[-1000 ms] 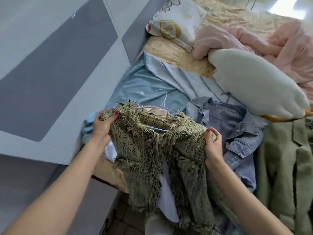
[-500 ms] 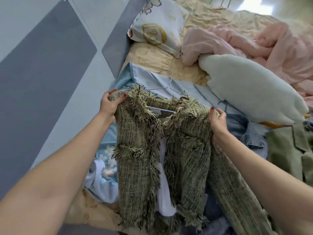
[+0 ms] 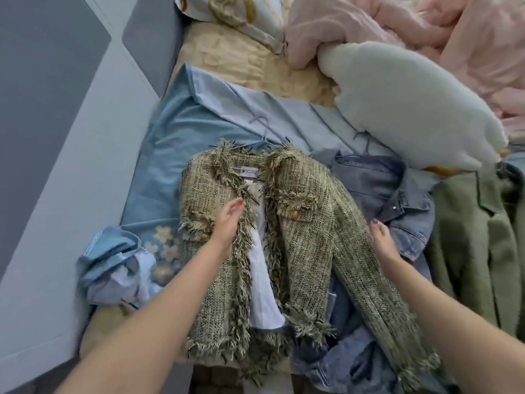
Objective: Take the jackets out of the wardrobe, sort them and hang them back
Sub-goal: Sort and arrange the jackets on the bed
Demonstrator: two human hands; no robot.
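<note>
Spread flat at the middle of the bed (image 3: 250,69), one green fringed tweed jacket (image 3: 306,223) lies front up and open, its white lining showing down the centre. One left hand (image 3: 228,223) rests on the jacket's left front panel with fingers straight and together, holding nothing. One right hand (image 3: 382,240), at 3 o'clock from the jacket's middle, lies with straight fingers on the jacket's sleeve, also gripping nothing. Three more garments lie around it: a light blue one (image 3: 199,132) beneath and toward 11 o'clock, a denim jacket (image 3: 397,200) under the sleeve at 2 o'clock, and an olive green coat (image 3: 477,245) at the far 3 o'clock edge. Two thin wire hanger hooks (image 3: 261,129) show above the collars at 12 o'clock. One white plush pillow (image 3: 412,103) sits at 1 o'clock, with one pink blanket (image 3: 426,24) behind it and one patterned pillow (image 3: 235,12) at 12 o'clock.
</note>
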